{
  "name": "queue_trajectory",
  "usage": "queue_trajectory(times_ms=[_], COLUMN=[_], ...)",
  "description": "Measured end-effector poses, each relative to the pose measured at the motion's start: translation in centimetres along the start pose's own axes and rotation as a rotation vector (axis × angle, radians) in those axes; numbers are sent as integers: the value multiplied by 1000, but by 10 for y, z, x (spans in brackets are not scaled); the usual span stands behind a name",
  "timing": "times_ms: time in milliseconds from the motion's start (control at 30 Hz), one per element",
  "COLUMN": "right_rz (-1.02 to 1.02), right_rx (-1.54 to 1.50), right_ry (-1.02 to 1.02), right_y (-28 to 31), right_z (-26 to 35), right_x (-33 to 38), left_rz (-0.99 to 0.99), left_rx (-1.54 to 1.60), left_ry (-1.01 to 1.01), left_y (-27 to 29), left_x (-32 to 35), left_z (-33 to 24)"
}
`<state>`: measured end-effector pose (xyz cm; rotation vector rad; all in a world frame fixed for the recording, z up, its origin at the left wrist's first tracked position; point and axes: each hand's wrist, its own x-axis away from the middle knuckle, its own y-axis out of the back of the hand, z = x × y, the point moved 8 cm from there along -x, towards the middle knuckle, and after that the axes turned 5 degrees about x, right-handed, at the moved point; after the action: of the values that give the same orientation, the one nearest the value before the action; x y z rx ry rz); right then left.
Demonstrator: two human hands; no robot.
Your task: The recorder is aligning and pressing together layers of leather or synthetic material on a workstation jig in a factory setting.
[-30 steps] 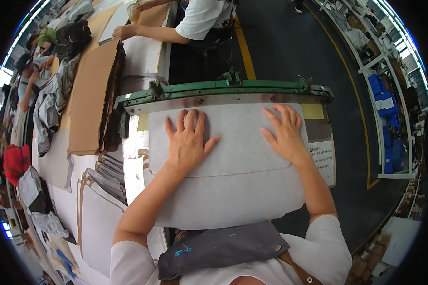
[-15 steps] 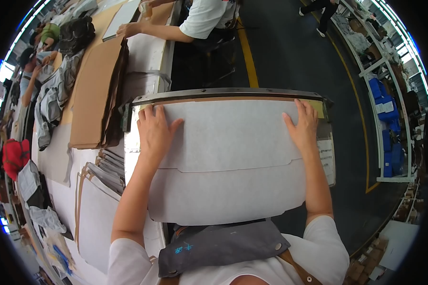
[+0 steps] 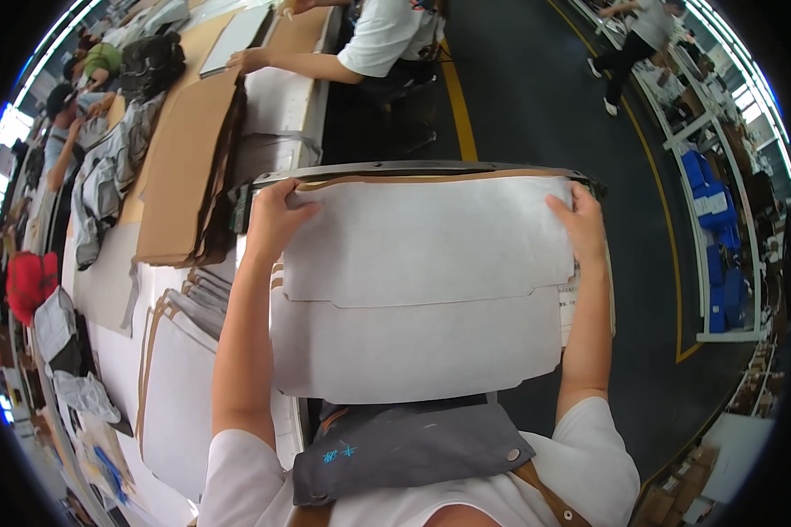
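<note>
A large pale-grey panel [image 3: 422, 233] with a brown far edge and a stepped crease across its middle lies before me. At its far left corner, my left hand [image 3: 274, 220] is closed on the edge, thumb on top and the other fingers mostly hidden. My right hand [image 3: 586, 228] grips the far right corner in the same way. The panel's far edge looks slightly raised and bowed in front of a metal bar [image 3: 395, 166] on the machine. The near part of the panel hangs toward my grey apron [image 3: 413, 448].
Left on the white table stand a pile of brown panels [image 3: 189, 176] and a stack of pale panels [image 3: 180, 378]. A co-worker's arm [image 3: 303, 63] reaches over the table beyond. At right are a shelf [image 3: 731, 337] with blue bins [image 3: 712, 206] and a person walking [image 3: 637, 48].
Both hands went from lying spread on the panel to gripping its far corners. The panel's far edge has come up slightly and bows. The walking person has come nearer.
</note>
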<state>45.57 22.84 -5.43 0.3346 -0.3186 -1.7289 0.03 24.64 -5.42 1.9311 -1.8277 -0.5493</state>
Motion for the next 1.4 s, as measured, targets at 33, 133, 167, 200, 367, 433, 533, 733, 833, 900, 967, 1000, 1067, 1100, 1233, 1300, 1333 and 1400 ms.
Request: queue_trajectory(times_ms=[33, 133, 167, 200, 367, 433, 533, 733, 833, 900, 967, 1000, 1067, 1100, 1233, 1300, 1333, 1400], right_rz=[-3, -28, -34, -36, 36, 170, 139, 440, 522, 545, 523, 529, 498, 502, 504, 532, 543, 555], right_rx=[-76, -99, -132, -162, -196, -158, 474, 464, 382, 364, 309, 307, 321, 319, 241, 202, 187, 168], right_ry=[2, 40, 68, 84, 81, -17, 138, 587, 626, 644, 664, 653, 665, 653, 619, 577, 550, 518], right_y=[4, 27, 36, 45, 66, 52, 26, -142, -196, -211, -216, -217, -216, -217, -215, -215, -214, -214], right_z=[9, 36, 45, 56, 65, 45, 33, 95, 97, 97, 97, 95, 97, 97, 99, 98, 98, 98], right_x=[5, 19, 24, 31, 67, 77, 78, 92, 99, 102, 102, 103, 104, 104, 98, 97, 96, 95], left_rz=[51, 58, 66, 82, 163, 269, 290, 272, 342, 403, 464, 476, 499, 522, 558, 574, 580, 574], left_rx=[167, 330, 414, 479, 700, 651, 463, -69, -283, -295, -303, -250, -197, -107, 164, 191, 218, 210], left_ry=[45, 88, 69, 97, 131, 194, 258, -109, -128, -149, -170, -174, -172, -73, 61, 125, 181, 156], left_y=[1, 22, 31, 38, 51, 38, 16, 10, -4, -19, -33, -38, -42, -42, -45, -45, -45, -45], left_x=[2, 26, 34, 42, 83, 94, 102, 96, 86, 82, 80, 79, 77, 76, 74, 74, 74, 75], left_z=[5, -27, -38, -43, -44, -21, 15, -9, -14, -21, -26, -29, -35, -33, -21, -21, -19, -20])
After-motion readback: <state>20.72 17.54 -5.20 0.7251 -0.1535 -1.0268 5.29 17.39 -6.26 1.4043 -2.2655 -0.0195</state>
